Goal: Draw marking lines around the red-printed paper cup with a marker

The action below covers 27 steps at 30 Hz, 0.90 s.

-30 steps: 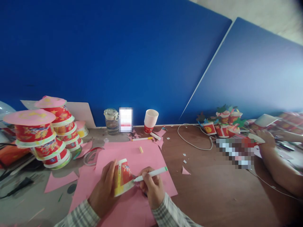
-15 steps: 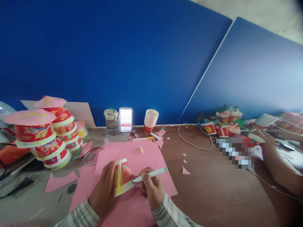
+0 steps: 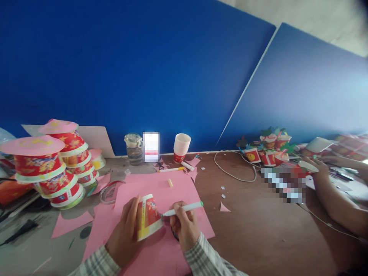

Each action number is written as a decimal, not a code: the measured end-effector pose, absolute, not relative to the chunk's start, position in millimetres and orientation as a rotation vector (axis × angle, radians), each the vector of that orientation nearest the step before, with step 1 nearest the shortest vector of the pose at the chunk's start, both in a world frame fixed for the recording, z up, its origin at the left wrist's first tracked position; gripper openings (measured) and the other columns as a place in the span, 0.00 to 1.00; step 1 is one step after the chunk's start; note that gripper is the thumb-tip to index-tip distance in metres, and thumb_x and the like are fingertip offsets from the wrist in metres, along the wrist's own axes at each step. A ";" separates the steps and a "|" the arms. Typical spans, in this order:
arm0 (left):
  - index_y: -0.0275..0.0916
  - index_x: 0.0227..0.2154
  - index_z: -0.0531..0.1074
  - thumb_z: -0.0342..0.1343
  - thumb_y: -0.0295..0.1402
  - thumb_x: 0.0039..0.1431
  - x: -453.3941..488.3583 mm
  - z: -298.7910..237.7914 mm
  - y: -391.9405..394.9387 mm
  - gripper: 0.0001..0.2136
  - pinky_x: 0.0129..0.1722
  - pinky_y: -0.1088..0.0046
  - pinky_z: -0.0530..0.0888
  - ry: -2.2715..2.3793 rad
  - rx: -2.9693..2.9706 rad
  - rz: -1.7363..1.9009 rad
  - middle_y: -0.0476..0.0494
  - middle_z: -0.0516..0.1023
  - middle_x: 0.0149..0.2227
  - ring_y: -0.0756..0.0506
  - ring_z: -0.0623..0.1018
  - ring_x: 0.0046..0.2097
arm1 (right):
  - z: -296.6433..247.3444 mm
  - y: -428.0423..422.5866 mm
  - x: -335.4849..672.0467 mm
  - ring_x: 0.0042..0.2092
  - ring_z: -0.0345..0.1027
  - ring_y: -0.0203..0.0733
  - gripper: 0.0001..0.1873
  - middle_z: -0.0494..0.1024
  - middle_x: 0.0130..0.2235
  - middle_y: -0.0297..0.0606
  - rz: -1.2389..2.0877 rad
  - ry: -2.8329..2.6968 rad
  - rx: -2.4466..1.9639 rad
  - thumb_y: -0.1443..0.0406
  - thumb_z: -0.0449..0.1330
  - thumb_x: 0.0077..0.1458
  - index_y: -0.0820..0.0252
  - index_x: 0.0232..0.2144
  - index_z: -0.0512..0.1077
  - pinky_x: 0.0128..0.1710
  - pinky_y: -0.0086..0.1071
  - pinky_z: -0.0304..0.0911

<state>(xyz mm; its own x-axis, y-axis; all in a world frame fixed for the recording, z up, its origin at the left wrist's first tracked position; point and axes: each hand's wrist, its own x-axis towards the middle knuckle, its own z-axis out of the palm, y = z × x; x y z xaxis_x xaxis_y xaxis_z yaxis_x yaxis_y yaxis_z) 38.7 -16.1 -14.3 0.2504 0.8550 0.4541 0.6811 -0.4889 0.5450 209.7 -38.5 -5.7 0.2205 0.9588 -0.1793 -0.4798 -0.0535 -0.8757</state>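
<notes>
My left hand (image 3: 125, 230) is wrapped round a red and white paper cup (image 3: 150, 214) with printed figures, a yellow strip and yellow colouring near its rim. The cup lies tilted above a large pink sheet of paper (image 3: 135, 184). Between the fingers of my right hand (image 3: 185, 226) is a white marker pen (image 3: 186, 207) with a green end. Its tip points left, at the side of the cup near the rim; whether it touches, I cannot tell. A small pale yellow pen cap (image 3: 170, 183) lies on the pink sheet beyond the hands.
Stacked decorated cups with pink paper tops (image 3: 43, 168) stand at left. Behind the sheet are a glass jar (image 3: 133, 149), stacked white cups (image 3: 182, 143) and a yellow-ended marker (image 3: 171, 170). Cup crafts (image 3: 268, 149), a cable (image 3: 218, 165) and another person's arm (image 3: 330, 199) are at right.
The marker tip has shifted slightly up along the cup's side, and the cup has turned a little in my left hand. The whole view has moved slightly.
</notes>
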 end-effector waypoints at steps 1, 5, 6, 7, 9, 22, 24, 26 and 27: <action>0.39 0.52 0.41 0.53 0.52 0.35 38.7 -14.3 -16.2 0.43 0.42 0.55 0.69 1.428 2.286 1.071 0.35 0.58 0.48 0.35 0.62 0.48 | -4.5 -39.1 209.6 0.11 0.54 0.31 0.20 0.66 0.09 0.28 1.283 -0.612 -1.028 0.49 0.59 0.36 0.61 0.21 0.71 0.10 0.21 0.51; 0.37 0.52 0.41 0.51 0.54 0.35 38.9 -11.4 -15.1 0.43 0.43 0.56 0.68 1.418 2.298 1.112 0.35 0.58 0.47 0.36 0.62 0.49 | 2.2 -42.2 211.4 0.13 0.56 0.33 0.23 0.66 0.11 0.26 1.159 -0.736 -1.022 0.49 0.56 0.42 0.61 0.34 0.70 0.17 0.27 0.61; 0.37 0.52 0.42 0.51 0.55 0.35 38.9 -10.1 -14.5 0.43 0.43 0.56 0.68 1.427 2.289 1.123 0.35 0.59 0.46 0.36 0.62 0.48 | 2.9 -42.6 212.0 0.13 0.55 0.33 0.22 0.66 0.11 0.26 1.132 -0.780 -1.030 0.50 0.56 0.43 0.61 0.34 0.70 0.19 0.28 0.62; 0.37 0.52 0.42 0.51 0.55 0.34 38.7 -8.8 -13.9 0.44 0.42 0.55 0.68 1.445 2.274 1.133 0.35 0.59 0.46 0.36 0.62 0.48 | 2.8 -42.9 212.4 0.13 0.56 0.33 0.20 0.66 0.11 0.26 1.116 -0.820 -1.039 0.52 0.56 0.44 0.61 0.34 0.70 0.19 0.29 0.63; 0.37 0.51 0.42 0.50 0.56 0.34 37.7 -7.1 -12.7 0.43 0.42 0.54 0.68 1.482 2.242 1.153 0.35 0.59 0.46 0.35 0.62 0.48 | 0.3 -43.0 212.5 0.15 0.58 0.34 0.15 0.67 0.14 0.27 1.088 -0.905 -1.053 0.56 0.57 0.45 0.60 0.33 0.71 0.18 0.28 0.62; 0.40 0.52 0.39 0.51 0.53 0.35 33.9 -12.2 -15.4 0.43 0.42 0.56 0.68 1.406 2.154 1.192 0.36 0.55 0.50 0.35 0.59 0.50 | -8.7 -53.2 205.8 0.30 0.68 0.44 0.28 0.71 0.32 0.35 0.565 -1.546 -1.062 0.76 0.56 0.42 0.51 0.47 0.61 0.31 0.33 0.66; 0.41 0.52 0.39 0.52 0.53 0.35 35.6 -10.9 -17.0 0.43 0.42 0.56 0.68 1.374 2.176 1.187 0.37 0.55 0.49 0.35 0.59 0.50 | -9.4 -51.4 205.4 0.29 0.68 0.45 0.26 0.71 0.31 0.35 0.509 -1.581 -1.026 0.75 0.56 0.44 0.52 0.47 0.61 0.30 0.33 0.65; 0.41 0.52 0.39 0.52 0.53 0.34 36.6 -10.2 -18.3 0.44 0.42 0.55 0.67 1.341 2.201 1.172 0.37 0.57 0.49 0.34 0.60 0.50 | -10.1 -49.6 204.7 0.27 0.68 0.44 0.24 0.72 0.31 0.36 0.450 -1.588 -1.016 0.74 0.55 0.45 0.53 0.45 0.63 0.28 0.32 0.65; 0.41 0.52 0.38 0.52 0.54 0.33 36.6 -10.2 -18.7 0.45 0.42 0.54 0.67 1.319 2.210 1.157 0.36 0.57 0.48 0.34 0.60 0.50 | -10.2 -48.9 204.3 0.27 0.68 0.44 0.23 0.73 0.31 0.36 0.414 -1.585 -1.022 0.75 0.54 0.45 0.52 0.44 0.64 0.27 0.32 0.65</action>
